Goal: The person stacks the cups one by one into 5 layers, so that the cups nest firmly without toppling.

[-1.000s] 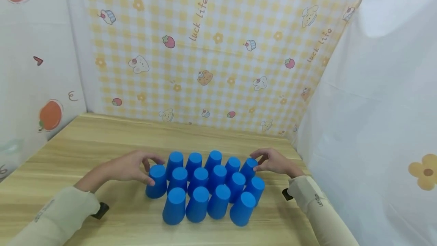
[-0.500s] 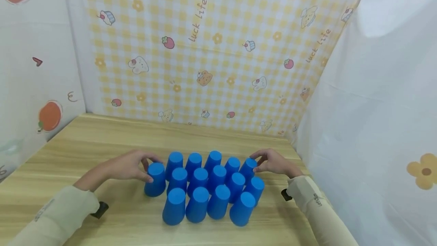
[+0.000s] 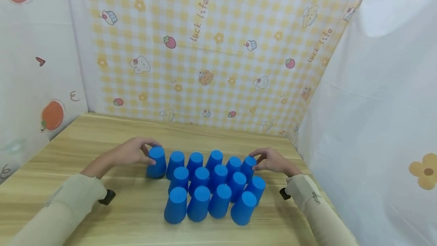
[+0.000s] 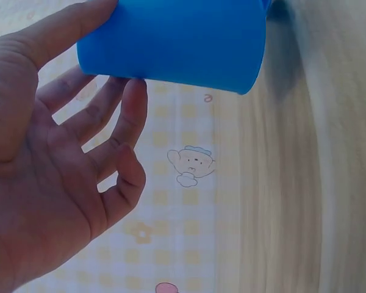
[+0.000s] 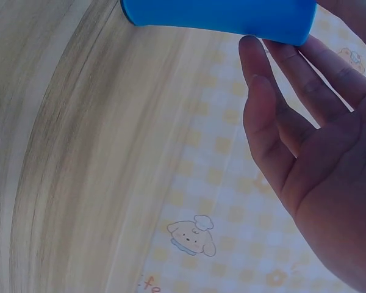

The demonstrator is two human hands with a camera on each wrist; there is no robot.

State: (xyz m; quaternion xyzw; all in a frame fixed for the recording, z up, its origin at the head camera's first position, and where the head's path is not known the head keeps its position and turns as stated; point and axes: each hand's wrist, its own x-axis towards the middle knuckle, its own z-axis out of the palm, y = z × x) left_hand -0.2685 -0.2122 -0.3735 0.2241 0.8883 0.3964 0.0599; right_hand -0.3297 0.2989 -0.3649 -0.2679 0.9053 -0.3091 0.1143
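Observation:
Several blue cups [image 3: 209,191] stand upside down in three tight rows on the wooden table [image 3: 85,136]. My left hand [image 3: 147,153] grips the leftmost cup [image 3: 157,162] of the back row. In the left wrist view this cup [image 4: 177,43] lies between my thumb and my fingers [image 4: 131,116]. My right hand [image 3: 258,162] pinches the top of the cup [image 3: 247,165] at the right end of the back row. The right wrist view shows that cup [image 5: 219,15] against my fingers [image 5: 262,67].
A yellow checked cartoon cloth [image 3: 211,48] hangs behind the table, with white sheets at the left [image 3: 37,67] and right [image 3: 375,105]. Bare wood lies left of the cups and behind them. Black wrist straps [image 3: 106,197] show at both cuffs.
My left hand has carried its cup from the left end of the middle row away from me to the left end of the back row. My right hand has stayed on its cup.

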